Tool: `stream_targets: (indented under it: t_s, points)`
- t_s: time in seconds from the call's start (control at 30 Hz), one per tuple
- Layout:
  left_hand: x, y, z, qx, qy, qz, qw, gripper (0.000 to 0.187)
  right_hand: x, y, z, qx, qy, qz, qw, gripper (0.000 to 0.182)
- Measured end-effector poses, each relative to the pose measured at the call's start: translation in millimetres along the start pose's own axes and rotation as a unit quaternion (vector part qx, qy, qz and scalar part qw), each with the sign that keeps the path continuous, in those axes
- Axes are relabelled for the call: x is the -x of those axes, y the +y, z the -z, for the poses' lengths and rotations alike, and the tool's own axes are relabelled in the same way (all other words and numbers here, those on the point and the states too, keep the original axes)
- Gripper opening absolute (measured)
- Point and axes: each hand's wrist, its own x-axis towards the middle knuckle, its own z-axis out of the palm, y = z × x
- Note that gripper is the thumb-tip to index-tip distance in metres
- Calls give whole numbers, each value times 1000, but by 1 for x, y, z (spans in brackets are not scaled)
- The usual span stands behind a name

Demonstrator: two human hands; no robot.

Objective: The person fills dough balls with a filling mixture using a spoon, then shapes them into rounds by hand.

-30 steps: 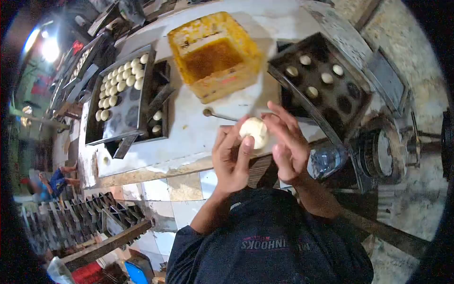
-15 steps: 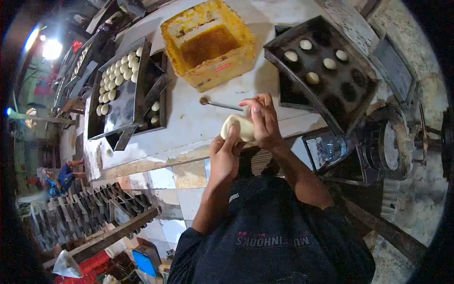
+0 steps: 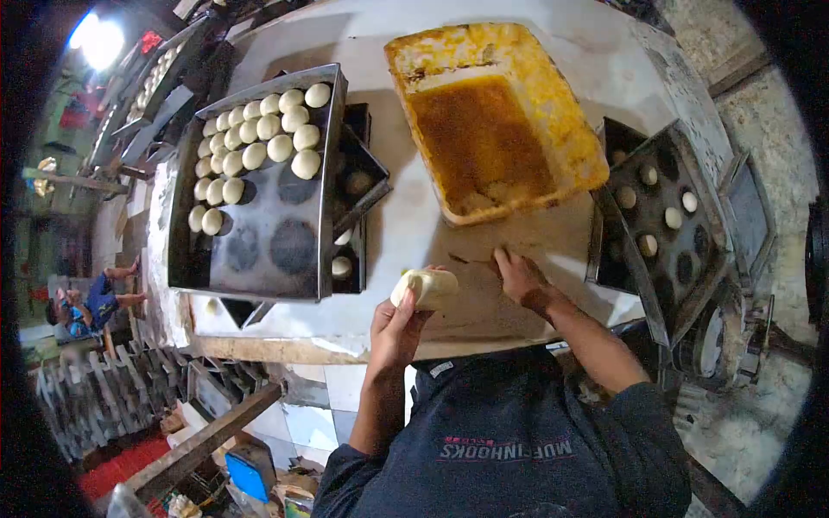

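Note:
My left hand (image 3: pixel 395 332) is closed around a pale, flattened piece of dough (image 3: pixel 425 290), held up over the table's front edge with the thumb pressed on it. To its right, my right hand (image 3: pixel 523 278) reaches down to the tabletop, its fingers closed at the handle end of a spoon (image 3: pixel 462 258). The spoon lies low over the table, its dark bowl end pointing left; part of the handle is hidden by the fingers. Just beyond both hands stands a yellow-smeared tub (image 3: pixel 449 205) with orange-brown filling (image 3: pixel 484 134) at its bottom.
A metal tray (image 3: pixel 332 190) with several dough balls (image 3: pixel 254 155) rests on stacked trays at left. Another dark tray (image 3: pixel 643 250) with several balls sits at right. Racks of upright trays (image 3: pixel 104 406) stand at lower left. A person (image 3: pixel 91 302) sits in the background.
My right hand has left the dough and moved right and down to the spoon. My left hand keeps the dough. The whole view has shifted, with the tub now appearing nearer.

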Motion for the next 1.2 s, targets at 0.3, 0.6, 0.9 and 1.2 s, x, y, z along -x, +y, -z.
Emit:
stream_targets:
  t_s: [0.3, 0.6, 0.9, 1.2]
  points:
    - [-41, 3, 27, -53, 132, 105, 984, 47, -47, -95, 202, 140, 188, 200, 951, 21]
    - [-47, 9, 36, -20, 66, 110, 992, 59, -175, -53, 191, 507, -270, 110, 811, 22]
    - [-42, 6, 45, 13, 102, 109, 989, 62, -190, -17, 166, 382, -279, 244, 847, 16]
    - [-38, 23, 11, 16, 24, 10, 1000, 56, -192, -48, 193, 108, -459, 120, 874, 18]
